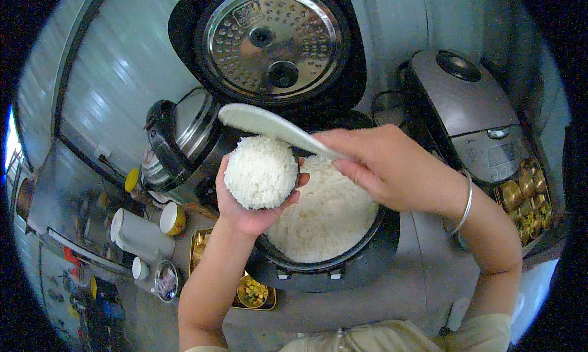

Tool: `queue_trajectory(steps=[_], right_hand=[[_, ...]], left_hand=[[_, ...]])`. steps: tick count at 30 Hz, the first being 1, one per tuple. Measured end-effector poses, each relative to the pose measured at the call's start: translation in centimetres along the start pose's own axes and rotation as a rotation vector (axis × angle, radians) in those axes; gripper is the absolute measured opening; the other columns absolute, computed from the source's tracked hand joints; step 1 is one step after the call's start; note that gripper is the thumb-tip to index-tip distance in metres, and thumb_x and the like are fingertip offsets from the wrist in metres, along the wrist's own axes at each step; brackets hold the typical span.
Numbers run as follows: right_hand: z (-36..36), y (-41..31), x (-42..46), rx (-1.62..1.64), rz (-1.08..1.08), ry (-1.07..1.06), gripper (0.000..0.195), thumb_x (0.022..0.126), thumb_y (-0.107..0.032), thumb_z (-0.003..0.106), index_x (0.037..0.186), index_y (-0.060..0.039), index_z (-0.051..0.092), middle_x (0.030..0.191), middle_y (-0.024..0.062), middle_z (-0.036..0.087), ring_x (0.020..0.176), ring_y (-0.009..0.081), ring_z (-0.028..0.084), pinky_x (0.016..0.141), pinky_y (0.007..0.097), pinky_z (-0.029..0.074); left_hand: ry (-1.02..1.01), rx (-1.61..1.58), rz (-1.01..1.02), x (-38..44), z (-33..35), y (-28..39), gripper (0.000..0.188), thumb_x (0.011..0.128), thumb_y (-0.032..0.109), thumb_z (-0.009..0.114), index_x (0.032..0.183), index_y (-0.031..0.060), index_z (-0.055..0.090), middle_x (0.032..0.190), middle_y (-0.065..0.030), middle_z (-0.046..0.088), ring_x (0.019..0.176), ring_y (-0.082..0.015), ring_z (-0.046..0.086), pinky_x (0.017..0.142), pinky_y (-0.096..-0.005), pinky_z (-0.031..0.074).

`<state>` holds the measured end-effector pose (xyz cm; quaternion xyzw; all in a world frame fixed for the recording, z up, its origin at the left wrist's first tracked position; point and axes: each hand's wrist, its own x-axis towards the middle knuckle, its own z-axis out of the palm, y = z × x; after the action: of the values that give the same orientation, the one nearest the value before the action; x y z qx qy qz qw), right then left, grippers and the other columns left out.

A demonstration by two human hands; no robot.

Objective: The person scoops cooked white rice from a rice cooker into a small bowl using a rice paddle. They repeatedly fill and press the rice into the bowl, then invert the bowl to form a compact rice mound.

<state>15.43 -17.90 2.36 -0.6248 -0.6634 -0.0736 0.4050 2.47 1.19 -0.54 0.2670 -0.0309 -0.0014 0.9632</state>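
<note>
My left hand [248,219] cradles a small dark-rimmed bowl heaped with white rice [262,173]; most of the bowl is hidden under the mound and my fingers. In my right hand [367,163] is a pale rice paddle [271,124], its blade slanting over the far edge of the heap. Whether the blade touches the rice I cannot tell. Below both hands a large rice cooker [317,278] stands open, with cooked rice [326,219] filling much of its pot. Its raised lid [294,35] shows a dimpled metal inner plate.
A closed rice cooker [464,99] stands at right beside a tray of small brass-coloured bowls [523,196]. On the left are a metal-lidded cooker [183,131], a white pitcher [138,232], a yellow cup [172,219] and a glass bowl [165,281]. A gold-rimmed tray [271,301] holds a bowl of yellow food [252,291].
</note>
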Motion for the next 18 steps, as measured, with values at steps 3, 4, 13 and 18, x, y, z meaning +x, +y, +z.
queue_trajectory(steps=[3, 4, 13, 18], right_hand=[[0.1, -1.0, -0.5, -0.282, -0.049, -0.085, 0.038, 0.078, -0.008, 0.047, 0.116, -0.0054, 0.045, 0.082, 0.0124, 0.056, 0.069, 0.0261, 0.058, 0.054, 0.0337, 0.049], [0.3, -1.5, -0.6, -0.335, -0.06, -0.114, 0.037, 0.078, -0.009, 0.046, 0.114, -0.0041, 0.044, 0.08, 0.0122, 0.055, 0.068, 0.0271, 0.058, 0.055, 0.0349, 0.049], [-1.2, -2.1, -0.4, 0.239, 0.308, 0.184, 0.023, 0.084, -0.009, 0.043, 0.105, -0.0046, 0.051, 0.063, 0.0025, 0.053, 0.048, 0.0088, 0.048, 0.045, 0.0216, 0.041], [-0.5, 0.1, -0.3, 0.767, 0.58, -0.068, 0.018, 0.084, -0.013, 0.043, 0.092, -0.0007, 0.053, 0.062, 0.0061, 0.056, 0.048, 0.0142, 0.052, 0.045, 0.0286, 0.043]], left_hand=[[0.173, -0.002, 0.051, 0.0, 0.2, 0.2, 0.063, 0.076, 0.056, 0.031, 0.121, 0.0136, 0.043, 0.117, -0.0171, 0.049, 0.099, -0.0413, 0.05, 0.071, -0.0483, 0.049], [0.279, -0.001, 0.097, -0.2, 0.4, 0.0, 0.063, 0.076, 0.056, 0.031, 0.121, 0.0146, 0.043, 0.116, -0.0169, 0.049, 0.098, -0.0411, 0.05, 0.071, -0.0487, 0.048], [-0.045, 0.003, -0.076, -1.6, 0.7, 1.1, 0.067, 0.078, 0.055, 0.035, 0.114, -0.0005, 0.041, 0.105, -0.0311, 0.046, 0.085, -0.0496, 0.052, 0.059, -0.0522, 0.051], [-0.083, 0.132, -0.076, -1.1, 0.3, 1.3, 0.068, 0.079, 0.055, 0.033, 0.113, -0.0028, 0.04, 0.105, -0.0318, 0.046, 0.084, -0.049, 0.053, 0.056, -0.0506, 0.052]])
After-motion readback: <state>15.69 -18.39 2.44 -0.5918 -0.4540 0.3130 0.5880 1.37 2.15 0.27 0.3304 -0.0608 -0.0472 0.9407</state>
